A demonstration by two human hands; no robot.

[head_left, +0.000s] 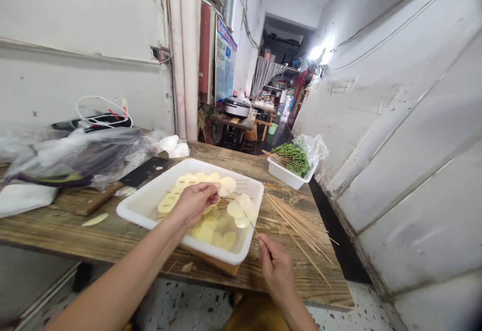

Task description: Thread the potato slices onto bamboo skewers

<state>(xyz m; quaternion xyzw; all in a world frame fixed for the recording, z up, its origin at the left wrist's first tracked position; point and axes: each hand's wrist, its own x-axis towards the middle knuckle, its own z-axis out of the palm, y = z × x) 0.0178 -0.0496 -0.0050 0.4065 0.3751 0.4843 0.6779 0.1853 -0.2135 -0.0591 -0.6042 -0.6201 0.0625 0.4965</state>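
Note:
Over a white plastic tub (130, 210) my left hand (198, 201) pinches a thin, round potato slice (227, 186). Lower right, my right hand (276, 263) grips the end of a bamboo skewer (255, 229), which points up to the left and carries a few pale slices (243, 210). The skewer's tip lies close to my left fingers. In the tub, skewered slices (167, 203) are stacked at the left and back, and loose slices (211, 233) lie in liquid at the front.
Bare bamboo skewers (301, 223) lie fanned out right of the tub. Behind them stands a white basket (288, 176) of green skewered vegetables (293, 157). Left are a cleaver (100, 198), plastic bags (83, 152) and a stray slice (95, 220). The wooden table (320, 291) ends near a wall at right.

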